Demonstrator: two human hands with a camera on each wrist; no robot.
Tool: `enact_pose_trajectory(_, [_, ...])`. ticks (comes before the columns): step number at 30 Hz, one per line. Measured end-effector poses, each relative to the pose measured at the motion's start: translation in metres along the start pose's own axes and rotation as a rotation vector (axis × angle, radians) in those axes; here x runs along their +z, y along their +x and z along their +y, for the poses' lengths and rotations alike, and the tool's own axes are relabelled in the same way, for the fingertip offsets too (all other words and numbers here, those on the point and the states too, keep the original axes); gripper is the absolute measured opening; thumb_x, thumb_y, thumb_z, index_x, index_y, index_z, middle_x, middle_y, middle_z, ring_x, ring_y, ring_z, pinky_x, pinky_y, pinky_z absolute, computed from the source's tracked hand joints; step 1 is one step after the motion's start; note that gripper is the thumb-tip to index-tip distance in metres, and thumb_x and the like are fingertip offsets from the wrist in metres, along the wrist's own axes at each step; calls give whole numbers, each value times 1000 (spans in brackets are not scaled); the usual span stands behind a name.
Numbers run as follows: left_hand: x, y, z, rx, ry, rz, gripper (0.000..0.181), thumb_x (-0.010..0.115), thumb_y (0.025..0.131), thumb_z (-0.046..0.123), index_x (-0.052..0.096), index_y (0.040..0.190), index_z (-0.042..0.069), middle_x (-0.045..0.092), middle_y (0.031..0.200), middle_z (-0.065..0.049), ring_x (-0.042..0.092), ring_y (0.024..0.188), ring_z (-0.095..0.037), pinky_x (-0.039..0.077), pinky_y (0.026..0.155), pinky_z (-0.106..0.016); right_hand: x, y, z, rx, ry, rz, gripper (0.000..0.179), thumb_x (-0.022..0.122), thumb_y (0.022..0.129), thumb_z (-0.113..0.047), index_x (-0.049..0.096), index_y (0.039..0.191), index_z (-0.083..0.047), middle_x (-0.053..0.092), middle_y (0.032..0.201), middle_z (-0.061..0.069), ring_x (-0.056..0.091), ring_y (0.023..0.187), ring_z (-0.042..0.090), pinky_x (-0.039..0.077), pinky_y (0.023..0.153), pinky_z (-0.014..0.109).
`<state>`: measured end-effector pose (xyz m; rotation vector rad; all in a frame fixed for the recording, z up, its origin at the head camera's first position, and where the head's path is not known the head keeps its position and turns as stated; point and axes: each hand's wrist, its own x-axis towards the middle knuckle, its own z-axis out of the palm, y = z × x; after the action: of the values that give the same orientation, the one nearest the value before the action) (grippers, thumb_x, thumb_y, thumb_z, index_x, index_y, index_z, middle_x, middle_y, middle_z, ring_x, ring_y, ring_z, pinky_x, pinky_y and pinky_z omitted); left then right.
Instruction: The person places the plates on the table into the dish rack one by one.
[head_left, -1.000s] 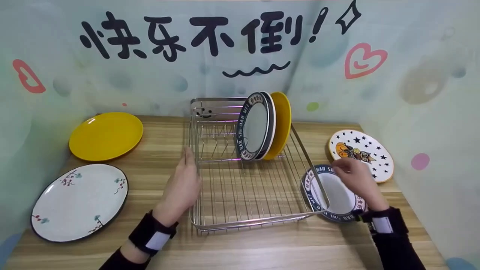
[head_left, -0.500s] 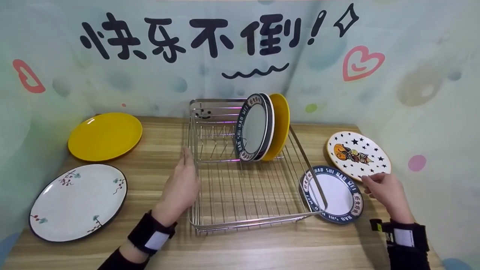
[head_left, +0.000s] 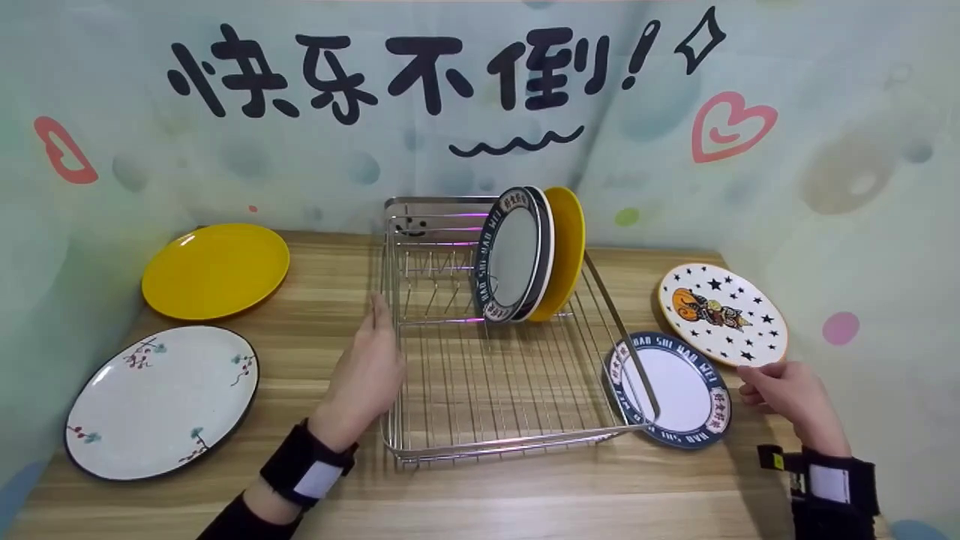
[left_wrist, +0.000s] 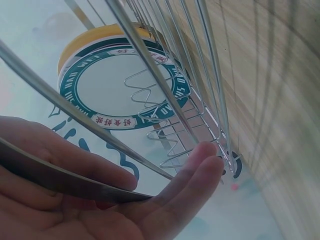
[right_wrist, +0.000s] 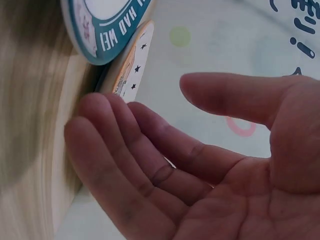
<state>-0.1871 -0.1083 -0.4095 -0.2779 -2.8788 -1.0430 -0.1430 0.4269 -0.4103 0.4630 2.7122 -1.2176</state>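
My left hand (head_left: 366, 373) holds the left side of the wire dish rack (head_left: 517, 436); in the left wrist view its metal rim (left_wrist: 75, 186) passes between thumb and fingers. A blue-rimmed plate (head_left: 511, 259), a white-edged plate (head_left: 550, 247) and a yellow plate (head_left: 568, 255) stand upright in the rack, close together. To the right, my right hand (head_left: 791, 397) is near the lower edge of a star-patterned plate (head_left: 724, 315). In the right wrist view its thumb and loosely bent fingers (right_wrist: 165, 132) are apart, with nothing between them. Another blue-rimmed plate (head_left: 675, 386) lies beside it.
A yellow plate (head_left: 216, 271) and a white plate with flower sprigs (head_left: 161, 401) lie at the left of the wooden table (head_left: 315, 330). The rack's right front corner overhangs the lying blue-rimmed plate. A printed cloth backdrop (head_left: 315, 165) encloses the back and sides.
My right hand has moved right and toward the front, from above the two plates at the right to the star-patterned plate's lower edge. The left hand stays at the rack.
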Motion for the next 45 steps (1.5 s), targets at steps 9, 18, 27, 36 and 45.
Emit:
enact_pose_trajectory(9, [0, 1, -1, -9, 2, 6, 78, 48, 87, -8, 4, 152, -11, 24, 152, -33, 59, 97, -39, 51, 53, -33, 0, 8, 11, 24, 108, -120, 42, 60, 99, -23, 62, 109, 18, 71, 88, 13, 69, 77, 21, 59, 72, 37])
enact_pose_trajectory(18, [1, 1, -1, -25, -24, -9, 79, 48, 89, -5, 2, 153, -8, 17, 156, -30, 57, 106, -40, 50, 54, -32, 7, 15, 17, 71, 149, -169, 31, 66, 95, -22, 66, 100, 8, 70, 82, 13, 68, 73, 23, 59, 71, 38])
enact_pose_trajectory(27, [1, 0, 0, -22, -6, -3, 81, 51, 87, -7, 3, 153, -9, 21, 154, -32, 57, 101, -39, 50, 54, -31, 13, 22, 20, 85, 186, -186, 25, 68, 94, -22, 70, 96, 3, 70, 77, 11, 67, 68, 20, 59, 68, 36])
enact_pose_trajectory(36, [2, -1, -1, 7, 8, 14, 81, 51, 84, -11, 5, 151, -12, 21, 152, -35, 57, 106, -40, 52, 56, -33, 13, 21, 24, 104, 219, -177, 21, 68, 93, -19, 70, 95, 2, 71, 79, 12, 69, 70, 21, 59, 70, 37])
enact_pose_trajectory(45, [1, 0, -1, -9, 2, 5, 83, 52, 83, -12, 5, 152, -11, 20, 153, -34, 53, 116, -43, 56, 68, -39, 14, 23, 22, 114, 118, -164, 27, 71, 91, -24, 71, 98, 2, 70, 80, 7, 66, 71, 18, 58, 68, 32])
